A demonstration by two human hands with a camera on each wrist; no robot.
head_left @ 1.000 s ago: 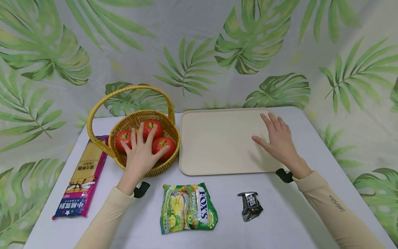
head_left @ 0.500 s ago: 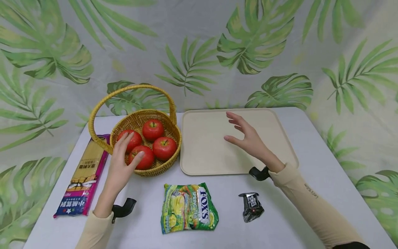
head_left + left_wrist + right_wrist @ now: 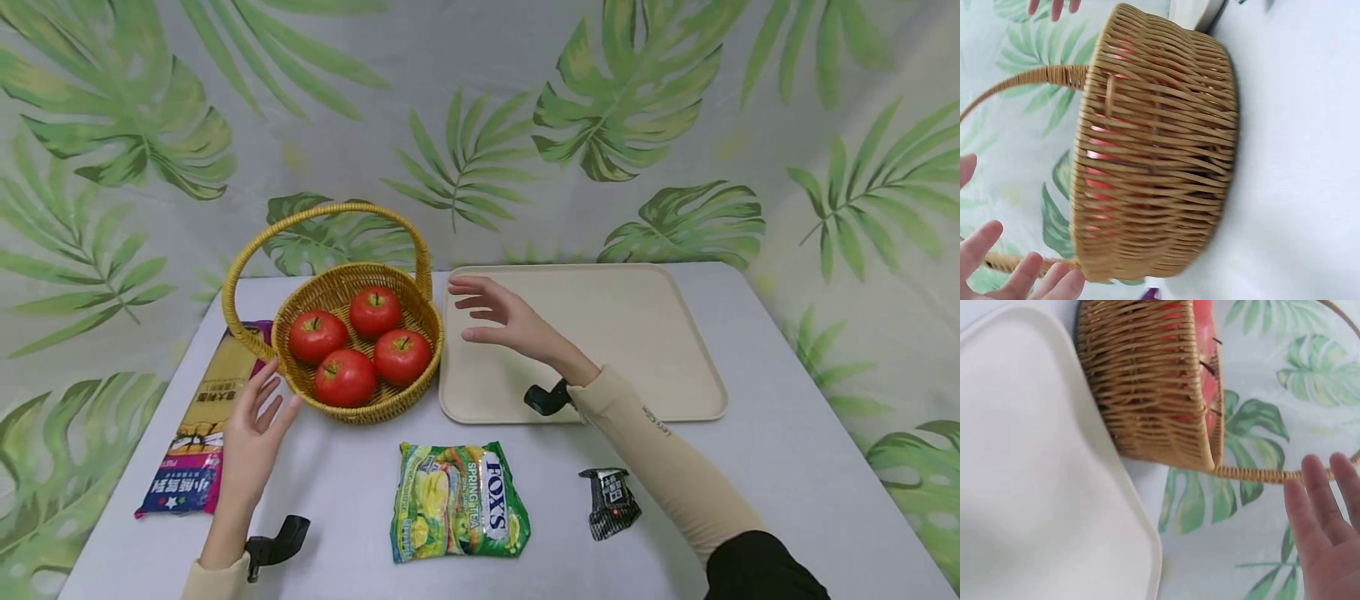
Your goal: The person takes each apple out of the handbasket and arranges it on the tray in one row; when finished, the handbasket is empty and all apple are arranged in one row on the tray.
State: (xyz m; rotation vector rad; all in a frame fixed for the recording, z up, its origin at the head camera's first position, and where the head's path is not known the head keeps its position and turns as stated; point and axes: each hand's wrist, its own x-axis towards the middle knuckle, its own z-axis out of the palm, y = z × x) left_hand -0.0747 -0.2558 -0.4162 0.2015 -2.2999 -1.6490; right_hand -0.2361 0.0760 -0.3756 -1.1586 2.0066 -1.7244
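A yellow wicker basket (image 3: 382, 408) with a tall arched handle (image 3: 330, 208) holds several red apples (image 3: 345, 377). My left hand (image 3: 251, 425) hovers at the basket's near left side, fingers loosely bent, its fingertips close to the foot of the handle. In the left wrist view those fingertips (image 3: 1025, 275) overlap the handle's lower end. My right hand (image 3: 513, 321) is over the left part of the beige tray (image 3: 600, 350), fingers pointing toward the basket's right side. The right wrist view has its fingers (image 3: 1316, 481) spread near the handle. Neither hand holds anything.
A pasta packet (image 3: 202, 417) lies left of the basket, partly behind my left hand. In front are a green Foxs candy bag (image 3: 459, 500) and a small black wrapped packet (image 3: 609, 502). Leaf-patterned cloth (image 3: 480, 125) hangs behind the white table (image 3: 345, 517).
My left hand has drawn back from above the apples to the basket's left side. My right hand has moved left across the tray toward the basket. The basket stays in place.
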